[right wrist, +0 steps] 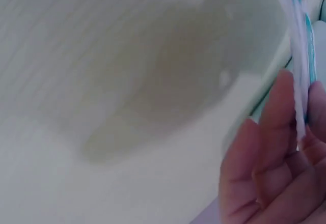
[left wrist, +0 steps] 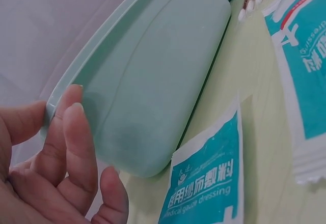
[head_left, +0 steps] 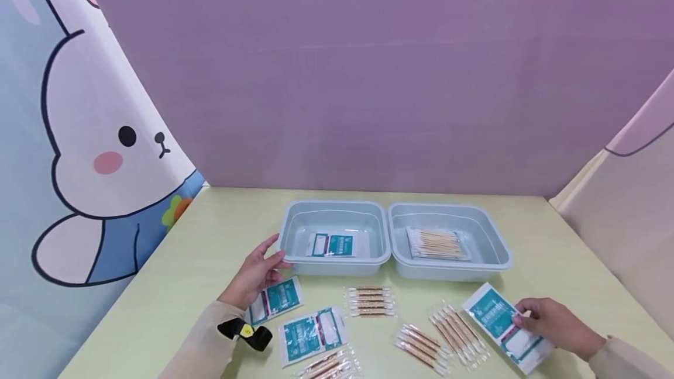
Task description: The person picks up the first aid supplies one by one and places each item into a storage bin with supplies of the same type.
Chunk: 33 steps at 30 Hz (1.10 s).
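Observation:
My left hand (head_left: 258, 271) pinches the left corner of a pale blue plastic basin (head_left: 334, 268) between thumb and fingers; in the left wrist view the rim runs between them. Inside that basin lies a teal-and-white gauze dressing packet (head_left: 332, 245). At the right, my right hand (head_left: 553, 321) holds another gauze dressing packet (head_left: 497, 316) by its edge, thumb on top, tilted over the table. Edge-on in the right wrist view, this packet (right wrist: 301, 56) is between thumb and fingers. Beneath the left hand a further dressing packet (left wrist: 204, 178) rests on the table.
A second basin (head_left: 447, 274) adjoins the first and contains a pack of cotton swabs (head_left: 439, 244). In front lie another dressing packet (head_left: 313, 335) and clear-wrapped brown-stick swab packs (head_left: 370, 302), (head_left: 421, 348), (head_left: 459, 332), (head_left: 329, 365). A purple cloth (head_left: 368, 75) hangs behind the table.

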Each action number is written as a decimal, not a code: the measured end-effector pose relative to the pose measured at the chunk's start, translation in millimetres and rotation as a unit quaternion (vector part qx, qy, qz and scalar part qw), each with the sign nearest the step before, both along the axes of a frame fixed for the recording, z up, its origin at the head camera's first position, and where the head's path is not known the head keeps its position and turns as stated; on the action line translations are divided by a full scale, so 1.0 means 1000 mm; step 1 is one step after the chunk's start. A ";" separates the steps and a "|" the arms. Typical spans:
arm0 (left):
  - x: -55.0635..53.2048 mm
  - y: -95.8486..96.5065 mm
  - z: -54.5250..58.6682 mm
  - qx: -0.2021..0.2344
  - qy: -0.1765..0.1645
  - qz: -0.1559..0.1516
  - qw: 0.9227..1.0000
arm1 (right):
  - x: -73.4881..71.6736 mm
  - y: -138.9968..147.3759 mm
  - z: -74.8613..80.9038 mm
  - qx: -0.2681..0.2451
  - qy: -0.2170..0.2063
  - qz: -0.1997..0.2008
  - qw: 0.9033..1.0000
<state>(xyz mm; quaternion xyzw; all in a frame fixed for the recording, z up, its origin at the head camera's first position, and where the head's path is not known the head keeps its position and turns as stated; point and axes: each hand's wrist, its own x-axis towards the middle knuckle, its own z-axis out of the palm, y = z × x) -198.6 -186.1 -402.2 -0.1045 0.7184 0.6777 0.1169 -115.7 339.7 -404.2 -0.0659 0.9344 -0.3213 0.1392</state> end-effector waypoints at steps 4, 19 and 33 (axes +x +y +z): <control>0.000 0.000 -0.001 0.001 -0.001 0.002 1.000 | -0.002 -0.003 0.005 0.000 0.054 0.018 0.998; -0.002 0.000 -0.001 -0.001 -0.003 0.004 1.000 | -0.011 -0.023 0.034 -0.052 0.100 0.063 0.992; -0.002 0.001 0.000 -0.006 -0.009 0.005 1.000 | -0.036 -0.053 0.064 -0.065 0.106 0.067 0.990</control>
